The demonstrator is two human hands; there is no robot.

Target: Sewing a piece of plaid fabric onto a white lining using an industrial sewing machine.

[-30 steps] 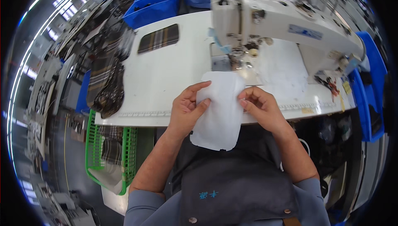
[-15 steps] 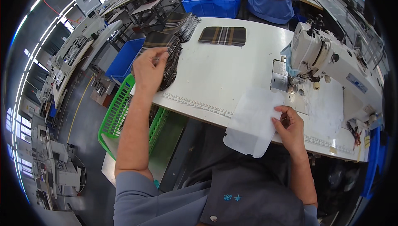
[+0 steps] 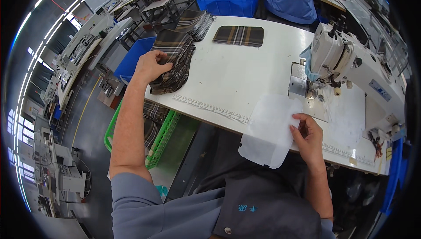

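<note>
My left hand [image 3: 153, 65] rests at the left edge of a stack of dark plaid fabric pieces [image 3: 179, 76], thumb and index apart; I see no piece clearly gripped. My right hand [image 3: 306, 133] pinches the right edge of a white, translucent, round-cornered sheet [image 3: 263, 142], which overhangs the front edge of the white table [image 3: 237, 72]. Behind the sheet stands a white sewing machine [image 3: 326, 55], with its metal plate [image 3: 298, 85]. A single plaid piece [image 3: 237, 36] lies flat at the back, left of the machine. Another plaid stack [image 3: 197, 24] lies behind the first.
A green basket [image 3: 166, 137] holding plaid pieces is below the table's left front. Blue bins [image 3: 228, 5] stand behind the table and at both sides. A person in blue [image 3: 289, 2] sits beyond it with their back toward me. Small tools [image 3: 377, 144] lie at the right.
A second ago both my hands held the white sheet. My left hand has let go and moved left onto the plaid stack; my right hand still holds the sheet. The view has turned leftward.
</note>
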